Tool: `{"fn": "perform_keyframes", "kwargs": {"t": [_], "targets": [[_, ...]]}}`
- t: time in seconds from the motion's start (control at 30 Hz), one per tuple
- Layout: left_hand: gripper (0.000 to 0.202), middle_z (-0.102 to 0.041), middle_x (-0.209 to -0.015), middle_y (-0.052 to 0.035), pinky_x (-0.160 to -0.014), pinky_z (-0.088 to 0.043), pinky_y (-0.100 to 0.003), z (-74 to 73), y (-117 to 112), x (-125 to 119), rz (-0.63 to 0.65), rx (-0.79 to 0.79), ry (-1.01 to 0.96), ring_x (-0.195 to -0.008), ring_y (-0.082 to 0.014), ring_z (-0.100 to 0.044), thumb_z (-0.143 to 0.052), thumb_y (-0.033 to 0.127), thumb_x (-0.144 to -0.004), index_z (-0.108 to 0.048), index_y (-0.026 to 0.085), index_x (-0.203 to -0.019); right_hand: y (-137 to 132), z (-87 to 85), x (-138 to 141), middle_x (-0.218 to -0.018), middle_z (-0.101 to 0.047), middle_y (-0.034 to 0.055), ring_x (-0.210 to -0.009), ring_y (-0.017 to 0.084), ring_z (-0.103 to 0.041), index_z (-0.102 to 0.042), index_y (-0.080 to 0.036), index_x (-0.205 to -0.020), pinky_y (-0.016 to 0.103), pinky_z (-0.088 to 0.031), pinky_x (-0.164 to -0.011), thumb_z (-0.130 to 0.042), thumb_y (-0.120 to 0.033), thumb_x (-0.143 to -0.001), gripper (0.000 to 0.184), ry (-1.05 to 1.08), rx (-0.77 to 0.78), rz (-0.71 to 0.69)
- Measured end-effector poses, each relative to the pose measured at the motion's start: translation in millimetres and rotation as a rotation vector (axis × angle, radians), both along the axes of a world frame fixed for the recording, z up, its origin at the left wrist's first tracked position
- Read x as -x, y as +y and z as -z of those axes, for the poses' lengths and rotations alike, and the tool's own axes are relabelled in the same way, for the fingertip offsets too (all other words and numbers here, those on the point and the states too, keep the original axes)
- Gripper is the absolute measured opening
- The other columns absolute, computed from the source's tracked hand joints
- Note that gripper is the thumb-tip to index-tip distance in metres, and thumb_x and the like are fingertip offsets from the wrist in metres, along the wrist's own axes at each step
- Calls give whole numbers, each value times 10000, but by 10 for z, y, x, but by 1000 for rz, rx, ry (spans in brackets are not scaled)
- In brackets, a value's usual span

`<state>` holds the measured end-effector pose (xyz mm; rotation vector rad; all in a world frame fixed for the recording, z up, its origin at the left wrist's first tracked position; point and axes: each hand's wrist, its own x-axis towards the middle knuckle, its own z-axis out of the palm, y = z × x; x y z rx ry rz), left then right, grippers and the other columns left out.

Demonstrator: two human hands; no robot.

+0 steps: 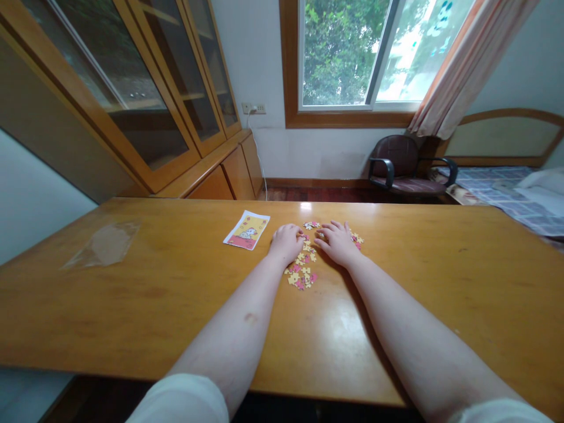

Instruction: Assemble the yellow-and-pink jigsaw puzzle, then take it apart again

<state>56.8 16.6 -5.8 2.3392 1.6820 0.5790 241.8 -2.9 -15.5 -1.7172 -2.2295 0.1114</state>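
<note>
Loose jigsaw puzzle pieces, yellow and pink, lie in a loose column on the wooden table. My left hand rests at the left side of this column, its fingers loosely bent and the tips by the pieces. Across from it, my right hand is palm down with fingers apart, its fingertips at more pieces. Some pieces show just beyond its right side, and a small cluster lies at the far end between the hands. What is under the palms is hidden. A picture card with a white cartoon figure lies left of my left hand.
A clear plastic bag lies on the left part of the table. Behind the table stand a glass-door cabinet at left and a dark armchair at right. A bed is at far right, beside the curtained window.
</note>
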Motion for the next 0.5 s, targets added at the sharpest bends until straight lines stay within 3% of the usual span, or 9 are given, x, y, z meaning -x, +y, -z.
{"fn": "perform_keyframes", "kwargs": {"t": [0.23,0.43,0.5], "targets": [[251,-659,-1108,-54,-982,-418,-366,5,-8,-4,2,22,18,-1096,-232,-547,-488,188,-836,-703,223,-960,-68,-42,31,-1540,-338,51,-1425,392,-195,-477,-387,-1390,670,-68,-1106,-400,-597,-926,515,-118,95,-138],[257,-657,-1117,-50,-990,-421,-369,-24,-19,-8,-17,33,23,-1101,-234,-548,-493,202,-842,-709,234,-978,-65,-56,32,-1481,-431,56,-1416,385,-220,-578,-354,-1304,683,-67,-1101,-418,-584,-925,471,-99,91,-83],[257,-649,-1147,-45,-1002,-419,-366,-26,-17,-7,-24,33,20,-1115,-229,-545,-492,199,-847,-719,240,-959,-68,-53,39,-1497,-407,72,-1415,384,-222,-548,-333,-1339,672,-73,-1108,-428,-591,-919,507,-103,76,-82]]}}
